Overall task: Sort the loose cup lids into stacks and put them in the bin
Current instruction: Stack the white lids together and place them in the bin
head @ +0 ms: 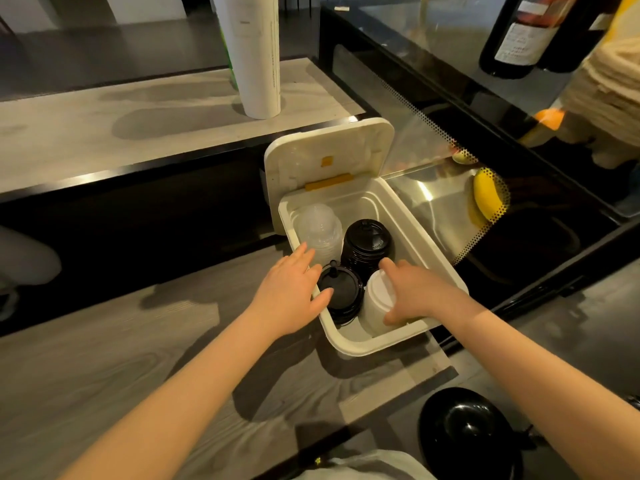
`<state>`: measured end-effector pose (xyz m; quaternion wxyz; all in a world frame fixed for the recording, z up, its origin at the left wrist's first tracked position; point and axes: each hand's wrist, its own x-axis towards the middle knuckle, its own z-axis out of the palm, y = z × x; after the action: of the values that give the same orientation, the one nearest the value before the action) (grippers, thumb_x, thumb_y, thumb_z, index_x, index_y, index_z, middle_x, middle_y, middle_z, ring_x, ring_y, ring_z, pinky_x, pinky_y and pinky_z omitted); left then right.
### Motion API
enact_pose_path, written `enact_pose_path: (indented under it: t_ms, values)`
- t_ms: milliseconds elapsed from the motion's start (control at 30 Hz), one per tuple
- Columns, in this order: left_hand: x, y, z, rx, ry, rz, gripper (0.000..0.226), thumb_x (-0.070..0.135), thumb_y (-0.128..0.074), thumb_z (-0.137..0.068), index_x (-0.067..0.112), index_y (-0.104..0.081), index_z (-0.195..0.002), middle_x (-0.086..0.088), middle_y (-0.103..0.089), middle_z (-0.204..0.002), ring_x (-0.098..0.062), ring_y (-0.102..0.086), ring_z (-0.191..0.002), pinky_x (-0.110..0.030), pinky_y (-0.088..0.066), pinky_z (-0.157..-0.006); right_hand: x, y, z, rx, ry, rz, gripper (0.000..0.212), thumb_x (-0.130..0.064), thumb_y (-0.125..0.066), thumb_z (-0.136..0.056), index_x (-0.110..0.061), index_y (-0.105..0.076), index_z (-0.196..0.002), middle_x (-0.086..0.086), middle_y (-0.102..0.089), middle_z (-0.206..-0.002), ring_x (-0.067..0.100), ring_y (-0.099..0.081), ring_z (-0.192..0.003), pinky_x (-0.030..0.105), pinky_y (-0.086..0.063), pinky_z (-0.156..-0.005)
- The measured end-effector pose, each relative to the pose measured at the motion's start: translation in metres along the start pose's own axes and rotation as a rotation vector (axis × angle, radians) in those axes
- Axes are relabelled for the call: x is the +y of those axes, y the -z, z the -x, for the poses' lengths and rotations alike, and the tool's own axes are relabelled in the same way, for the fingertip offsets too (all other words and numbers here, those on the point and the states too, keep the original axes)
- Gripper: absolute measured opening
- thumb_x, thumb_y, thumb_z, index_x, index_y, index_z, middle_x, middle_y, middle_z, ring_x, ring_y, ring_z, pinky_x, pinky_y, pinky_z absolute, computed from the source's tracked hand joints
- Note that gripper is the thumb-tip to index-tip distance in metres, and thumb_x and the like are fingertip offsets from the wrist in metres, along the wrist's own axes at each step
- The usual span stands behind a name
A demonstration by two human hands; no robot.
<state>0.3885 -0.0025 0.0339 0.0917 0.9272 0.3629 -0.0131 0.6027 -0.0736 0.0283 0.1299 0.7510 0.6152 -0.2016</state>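
I think I am nearly done. My white bin (349, 344) sits open on the gray wood counter (104, 358), and four stacks stand inside: clear lids (318, 230), black lids (367, 242), more black lids (341, 292) and white lids (377, 303). I see no loose lids left out. My left hand (291, 296) rests spread on the near black stack. My right hand (412, 294) wraps the white stack. A glass food case (485, 116) stands beside me.

Both bare forearms extended forward, converging. Left hand (289, 289) palm down, fingers spread and loosely extended, thumb angled inward. Right hand (412, 292) palm down, fingers curled, thumb tucked low.
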Motion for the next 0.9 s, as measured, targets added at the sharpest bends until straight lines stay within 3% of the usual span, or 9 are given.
enact_pose_path:
  t_ms: [167, 400, 500, 667, 900]
  values:
    - [0.0, 0.001, 0.0, -0.021, 0.004, 0.009, 0.059, 0.048, -0.032, -0.097, 0.011, -0.037, -0.142, -0.011, -0.015, -0.157, -0.021, -0.001, -0.146, -0.037, -0.013, -0.119, -0.005, -0.002, 0.0, 0.021, -0.008, 0.127, 0.109, -0.054, -0.079, -0.058, -0.024, -0.015, -0.142, 0.006, -0.048, -0.117, 0.028, -0.058, -0.098, 0.042, -0.054, -0.076]
    - [0.001, 0.006, 0.001, -0.056, -0.008, -0.027, 0.06, 0.049, -0.032, -0.097, 0.012, -0.035, -0.143, -0.01, -0.016, -0.157, -0.022, -0.003, -0.146, -0.04, -0.015, -0.118, -0.008, -0.001, 0.004, -0.007, -0.036, 0.052, 0.11, -0.058, -0.074, -0.065, -0.024, -0.01, -0.148, 0.009, -0.037, -0.138, 0.03, -0.044, -0.123, 0.043, -0.047, -0.093]
    - [-0.002, 0.011, 0.002, -0.068, -0.009, -0.027, 0.062, 0.051, -0.032, -0.096, 0.014, -0.031, -0.145, -0.009, -0.016, -0.157, -0.023, -0.003, -0.146, -0.042, -0.016, -0.118, -0.017, 0.007, 0.011, 0.073, -0.023, 0.022, 0.092, -0.061, -0.062, -0.077, -0.022, -0.017, -0.148, 0.008, -0.033, -0.145, 0.03, -0.036, -0.13, 0.041, -0.041, -0.1]
    - [-0.02, 0.026, 0.015, -0.007, 0.069, -0.038, 0.06, 0.049, -0.038, -0.095, 0.017, -0.031, -0.145, -0.005, -0.019, -0.156, -0.023, -0.009, -0.145, -0.042, -0.019, -0.116, -0.048, 0.033, 0.02, 0.295, 0.056, -0.03, 0.062, -0.051, -0.053, -0.089, -0.022, -0.035, -0.14, 0.002, -0.048, -0.135, 0.025, -0.046, -0.121, 0.038, -0.046, -0.086]
    - [-0.07, 0.045, 0.061, 0.043, 0.257, 0.001, 0.058, 0.046, -0.044, -0.094, 0.019, -0.033, -0.144, -0.002, -0.026, -0.154, -0.02, -0.017, -0.143, -0.039, -0.021, -0.114, -0.118, 0.05, 0.022, 0.488, 0.264, -0.133, 0.051, -0.043, -0.051, -0.093, -0.022, -0.042, -0.137, 0.0, -0.055, -0.13, 0.022, -0.049, -0.12, 0.038, -0.049, -0.088]
